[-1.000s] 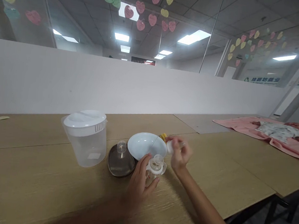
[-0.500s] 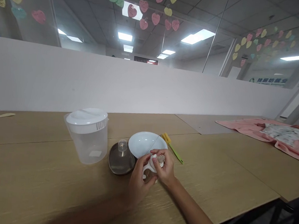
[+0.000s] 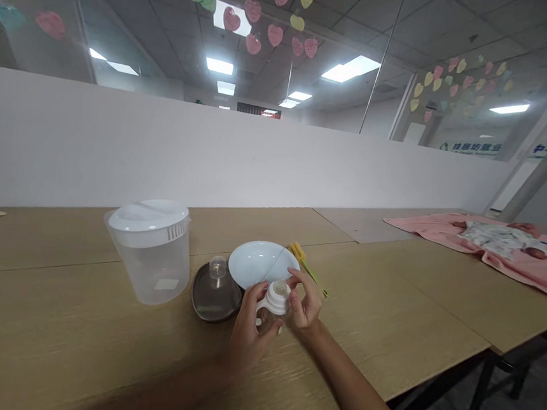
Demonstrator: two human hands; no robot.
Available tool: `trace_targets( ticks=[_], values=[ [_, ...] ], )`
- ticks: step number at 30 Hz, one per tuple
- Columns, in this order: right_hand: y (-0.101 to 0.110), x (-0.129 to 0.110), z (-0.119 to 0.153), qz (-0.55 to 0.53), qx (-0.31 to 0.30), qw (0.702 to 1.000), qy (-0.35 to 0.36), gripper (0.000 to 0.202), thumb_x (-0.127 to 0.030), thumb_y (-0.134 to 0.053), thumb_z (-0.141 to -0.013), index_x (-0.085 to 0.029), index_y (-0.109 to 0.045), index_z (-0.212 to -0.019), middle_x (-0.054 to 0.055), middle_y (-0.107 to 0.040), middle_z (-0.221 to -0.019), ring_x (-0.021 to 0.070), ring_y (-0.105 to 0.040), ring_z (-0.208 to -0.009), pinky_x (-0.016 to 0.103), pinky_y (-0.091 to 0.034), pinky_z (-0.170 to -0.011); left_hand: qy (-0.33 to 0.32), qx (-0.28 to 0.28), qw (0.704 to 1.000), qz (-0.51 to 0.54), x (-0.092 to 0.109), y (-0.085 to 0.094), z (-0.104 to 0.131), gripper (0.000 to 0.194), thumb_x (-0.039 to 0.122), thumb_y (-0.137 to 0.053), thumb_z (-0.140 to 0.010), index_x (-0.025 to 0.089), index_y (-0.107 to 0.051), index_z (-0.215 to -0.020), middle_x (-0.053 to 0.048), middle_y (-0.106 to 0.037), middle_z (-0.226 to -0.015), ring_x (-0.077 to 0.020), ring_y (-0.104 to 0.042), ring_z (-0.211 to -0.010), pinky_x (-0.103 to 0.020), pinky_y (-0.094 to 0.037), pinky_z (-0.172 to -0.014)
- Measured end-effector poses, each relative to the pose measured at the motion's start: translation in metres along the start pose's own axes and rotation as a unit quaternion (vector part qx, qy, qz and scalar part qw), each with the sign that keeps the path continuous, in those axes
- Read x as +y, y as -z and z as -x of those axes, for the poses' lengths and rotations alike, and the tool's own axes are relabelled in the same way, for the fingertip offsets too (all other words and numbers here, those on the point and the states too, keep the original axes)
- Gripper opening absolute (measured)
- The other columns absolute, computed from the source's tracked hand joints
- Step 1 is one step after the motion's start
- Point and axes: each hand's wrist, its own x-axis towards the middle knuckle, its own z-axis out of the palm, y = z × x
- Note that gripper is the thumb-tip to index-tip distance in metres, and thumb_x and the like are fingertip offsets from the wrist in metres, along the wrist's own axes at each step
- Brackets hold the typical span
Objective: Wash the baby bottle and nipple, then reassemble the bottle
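White wall runs along the far side of the room, with glass panels above it dotted with heart-shaped paper notes. Against it stands a long tan table, and from where I stand I can see 2 bare hands working near its front edge.

The person's left hand is wrapped around the side of a clear bottle, fingers and thumb closed about it, holding it upright just in front of a shallow white bowl. A white collar sits on top of the bottle. Beside that collar, the right hand has its thumb and fingers parted and bent; I cannot tell whether the thumb touches the collar.

Left of the bowl is a dark tray with 1 small clear cap on it, and farther left a translucent jug with a white lid. Right of the bowl lies a brush with a yellow head and green handle. Well off to the right, a small doll-like figure lies on a pink cloth.
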Motion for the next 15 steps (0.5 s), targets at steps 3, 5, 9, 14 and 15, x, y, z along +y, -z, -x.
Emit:
trace_targets(
  ticks=[3,5,9,14,15],
  values=[
    [0.001,-0.002,0.002,0.022,0.03,0.999,0.033,0.033,-0.025,-0.043,-0.082,-0.017,-0.057,-0.111,0.003,-0.057,-0.067,0.0159,-0.053,-0.055,0.029,-0.045,-0.052,0.0,0.003,1.0,0.001,0.004,0.001,-0.001,0.048,0.023,-0.06,-0.079,0.02,-0.043,-0.124,-0.012,-0.05,-0.124,-0.0257,-0.051,-0.114,-0.034,-0.049,-0.084],
    [0.001,-0.005,0.002,0.034,0.031,0.997,0.058,0.031,-0.025,-0.043,-0.082,-0.017,-0.058,-0.108,0.003,-0.057,-0.065,0.0159,-0.053,-0.053,0.029,-0.044,-0.05,-0.001,0.0,1.0,-0.005,0.006,0.001,-0.001,0.044,0.024,-0.058,-0.08,0.019,-0.045,-0.122,-0.012,-0.051,-0.122,-0.0252,-0.052,-0.113,-0.035,-0.049,-0.086],
    [-0.001,-0.012,0.002,0.06,0.004,0.987,0.149,0.034,-0.021,-0.045,-0.08,-0.017,-0.057,-0.112,0.005,-0.062,-0.067,0.0169,-0.056,-0.053,0.03,-0.046,-0.049,-0.014,0.005,0.999,-0.04,0.003,0.001,-0.003,0.045,0.024,-0.057,-0.081,0.021,-0.046,-0.124,-0.012,-0.052,-0.124,-0.0266,-0.053,-0.114,-0.039,-0.049,-0.09],
    [-0.006,-0.025,0.0,0.103,-0.01,0.971,0.213,0.037,-0.014,-0.046,-0.078,-0.018,-0.056,-0.114,0.007,-0.067,-0.07,0.0173,-0.058,-0.056,0.028,-0.047,-0.047,-0.058,0.035,0.995,-0.067,-0.006,0.0,0.0,0.048,0.021,-0.054,-0.081,0.025,-0.043,-0.127,-0.011,-0.054,-0.127,-0.0293,-0.051,-0.118,-0.045,-0.045,-0.098],
    [-0.006,-0.027,-0.001,0.107,-0.013,0.971,0.215,0.037,-0.013,-0.046,-0.077,-0.017,-0.056,-0.113,0.007,-0.067,-0.07,0.0169,-0.058,-0.056,0.028,-0.046,-0.046,-0.051,0.038,0.996,-0.064,-0.007,-0.001,0.001,0.049,0.02,-0.054,-0.08,0.025,-0.042,-0.128,-0.011,-0.053,-0.129,-0.0293,-0.051,-0.118,-0.045,-0.045,-0.098]
  ],
)
